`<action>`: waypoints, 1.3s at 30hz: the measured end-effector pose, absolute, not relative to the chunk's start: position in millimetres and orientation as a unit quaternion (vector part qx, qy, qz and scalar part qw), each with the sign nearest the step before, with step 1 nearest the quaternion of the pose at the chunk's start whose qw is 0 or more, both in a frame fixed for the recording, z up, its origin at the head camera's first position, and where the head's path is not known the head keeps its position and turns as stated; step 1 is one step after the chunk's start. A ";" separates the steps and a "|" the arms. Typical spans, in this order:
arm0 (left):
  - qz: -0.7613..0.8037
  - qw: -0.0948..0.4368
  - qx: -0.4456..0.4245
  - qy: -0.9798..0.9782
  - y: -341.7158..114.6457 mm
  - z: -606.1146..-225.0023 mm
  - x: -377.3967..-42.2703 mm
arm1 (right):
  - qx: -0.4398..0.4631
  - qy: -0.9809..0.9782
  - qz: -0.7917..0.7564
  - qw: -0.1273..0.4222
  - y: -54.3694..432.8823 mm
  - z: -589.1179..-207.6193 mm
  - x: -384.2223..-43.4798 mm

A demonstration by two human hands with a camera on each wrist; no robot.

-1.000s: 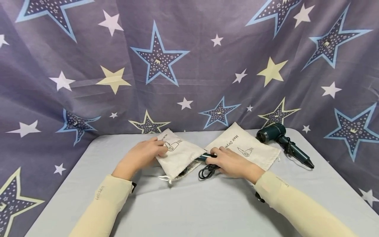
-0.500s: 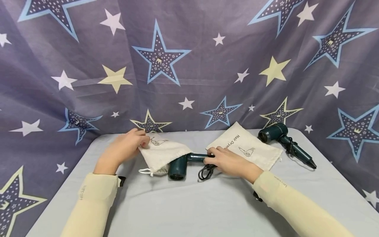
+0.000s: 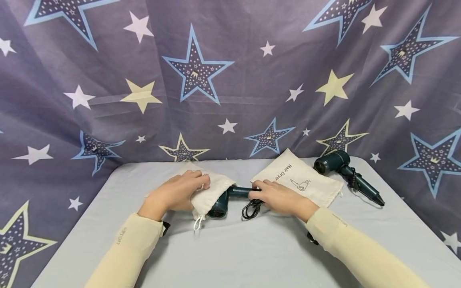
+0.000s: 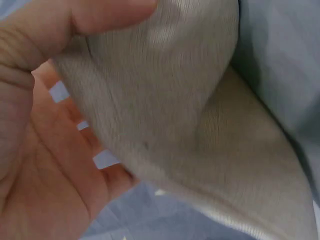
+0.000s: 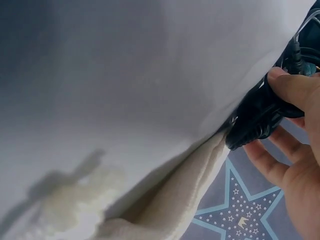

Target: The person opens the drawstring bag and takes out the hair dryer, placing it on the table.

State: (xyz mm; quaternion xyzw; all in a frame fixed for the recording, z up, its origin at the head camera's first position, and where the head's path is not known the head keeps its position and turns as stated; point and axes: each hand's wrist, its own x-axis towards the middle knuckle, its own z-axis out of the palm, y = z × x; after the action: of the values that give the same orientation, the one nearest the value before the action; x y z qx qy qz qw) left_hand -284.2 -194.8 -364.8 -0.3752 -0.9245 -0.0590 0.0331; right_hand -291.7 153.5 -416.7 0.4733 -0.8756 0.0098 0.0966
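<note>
A cream drawstring bag point(image 3: 212, 191) lies left of centre, partly over the head of a dark green hair dryer point(image 3: 219, 208). My left hand point(image 3: 180, 192) grips the bag; in the left wrist view the thumb presses one side of the cloth point(image 4: 160, 105) and the fingers lie behind it. The dryer's handle points right, out of the bag's mouth. My right hand point(image 3: 277, 197) holds the handle end, where a looped black cord point(image 3: 251, 210) hangs down. The right wrist view shows thumb and fingers around the dark handle point(image 5: 255, 120).
A second cream bag point(image 3: 318, 190), printed "Hair Dryer", lies flat behind my right hand. Another dark green hair dryer point(image 3: 333, 161) with its cord wrapped rests at the back right. A star-patterned curtain point(image 3: 230, 100) hangs behind the grey-covered table point(image 3: 230, 256).
The bag first slid left off the dryer, exposing its head. Now my left hand has moved back right, and the bag covers part of the head again. The right hand stays nearly still.
</note>
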 end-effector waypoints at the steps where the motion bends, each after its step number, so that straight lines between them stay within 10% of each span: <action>1: -0.060 0.040 -0.389 -0.918 -192.0 -365.8 -284.4 | 0.473 -0.876 0.009 0.097 153.5 -416.7 -291.9; 39: -0.179 -0.048 -0.455 -0.871 -183.7 -372.0 -287.9 | 0.477 -0.873 0.000 0.104 155.5 -417.3 -292.9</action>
State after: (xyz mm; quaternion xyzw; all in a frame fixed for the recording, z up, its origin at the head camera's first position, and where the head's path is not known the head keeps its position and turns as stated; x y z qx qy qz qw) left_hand -287.9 -183.7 -372.0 -0.4554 -0.8708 -0.1790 -0.0483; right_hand -292.9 155.5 -417.3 0.4771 -0.8726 0.0001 0.1044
